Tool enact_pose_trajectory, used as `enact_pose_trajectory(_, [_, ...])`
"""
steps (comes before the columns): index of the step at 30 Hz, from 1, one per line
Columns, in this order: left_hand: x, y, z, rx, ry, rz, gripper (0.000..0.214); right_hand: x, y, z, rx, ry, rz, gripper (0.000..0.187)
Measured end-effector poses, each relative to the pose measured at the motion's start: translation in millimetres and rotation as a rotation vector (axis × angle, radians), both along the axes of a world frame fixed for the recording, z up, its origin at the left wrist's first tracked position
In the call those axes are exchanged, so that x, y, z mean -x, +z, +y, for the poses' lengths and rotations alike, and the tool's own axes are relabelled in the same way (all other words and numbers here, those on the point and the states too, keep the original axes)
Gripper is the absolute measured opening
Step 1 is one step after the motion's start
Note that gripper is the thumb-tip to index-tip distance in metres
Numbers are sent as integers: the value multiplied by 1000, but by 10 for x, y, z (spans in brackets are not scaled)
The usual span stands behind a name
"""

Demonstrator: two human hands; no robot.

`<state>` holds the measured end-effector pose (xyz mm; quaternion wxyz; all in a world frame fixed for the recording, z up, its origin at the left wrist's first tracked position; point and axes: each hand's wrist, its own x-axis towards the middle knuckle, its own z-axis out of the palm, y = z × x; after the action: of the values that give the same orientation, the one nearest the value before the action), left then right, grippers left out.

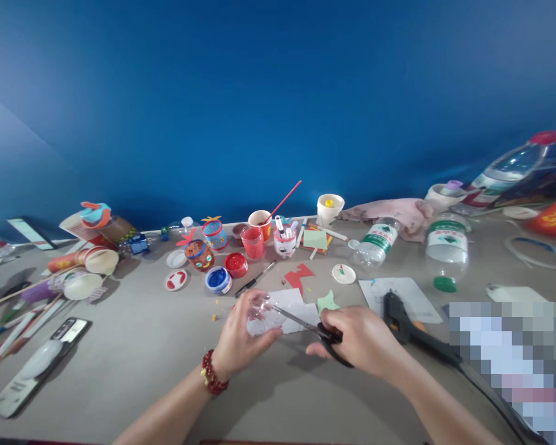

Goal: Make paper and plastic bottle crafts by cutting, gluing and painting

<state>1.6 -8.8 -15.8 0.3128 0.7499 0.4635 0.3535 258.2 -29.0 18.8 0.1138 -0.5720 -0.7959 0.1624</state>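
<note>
My left hand, with a red bead bracelet at the wrist, is wrapped round a clear plastic bottle piece. In my right hand is a pair of black-handled scissors, its blades reaching left to the plastic. Whether the blades are closed on the plastic's edge I cannot tell. White paper lies beneath and behind the piece. Just past my hands are a green paper scrap and a red paper scrap.
Open jars of blue paint and red paint stand behind my left hand. A black glue gun with its cord lies at the right. Cut bottles stand farther back. At left lies a phone-like slab. A blue wall closes the back.
</note>
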Motion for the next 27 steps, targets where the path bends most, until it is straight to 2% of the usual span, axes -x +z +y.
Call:
enact_pose_trajectory(6, [40,24,-3,-1,-67,-22,50,-16,-51,1,-48,12,-36,50])
enact_pose_trajectory(11, [40,26,-8,-6,-61,-33,51,-27,-64,16,-65,16,-40,47])
enact_pose_trajectory(16, [22,21,-3,69,-47,-187,51,-63,-29,53,-39,4,2,46])
enact_pose_trajectory(19, [7,36,12,222,-145,-470,39,-88,-13,77,13,8,85,48])
enact_pose_trajectory(22, [-9,50,33,475,-286,-730,36,-95,-24,101,37,-13,110,48])
enact_pose_trajectory(24, [-12,55,42,590,-344,-800,40,-87,-46,112,39,-27,82,46])
enact_pose_trajectory(27, [1,59,45,635,-378,-807,43,-66,-75,110,15,-26,12,43])
